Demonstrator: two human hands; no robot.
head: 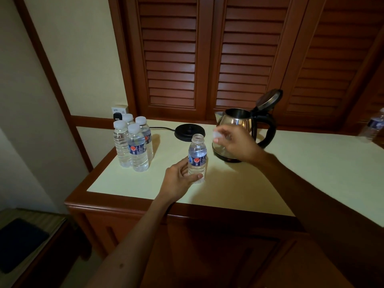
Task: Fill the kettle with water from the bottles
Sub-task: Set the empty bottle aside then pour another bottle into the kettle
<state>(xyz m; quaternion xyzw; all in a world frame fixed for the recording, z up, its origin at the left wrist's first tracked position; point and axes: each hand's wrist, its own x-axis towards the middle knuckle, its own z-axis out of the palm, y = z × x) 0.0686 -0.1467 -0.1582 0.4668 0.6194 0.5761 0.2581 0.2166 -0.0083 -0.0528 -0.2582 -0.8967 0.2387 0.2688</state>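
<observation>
An uncapped water bottle with a blue label stands upright on the pale countertop. My left hand grips its lower part. To its right, my right hand pinches the white cap, blurred, in front of the steel kettle. The kettle stands off its base with its lid tipped open. Several capped full bottles cluster at the back left.
The black kettle base lies behind the open bottle, its cord running to a wall socket. Another bottle stands at the far right edge. Louvred wooden doors rise behind the counter. A dark bench sits low on the left.
</observation>
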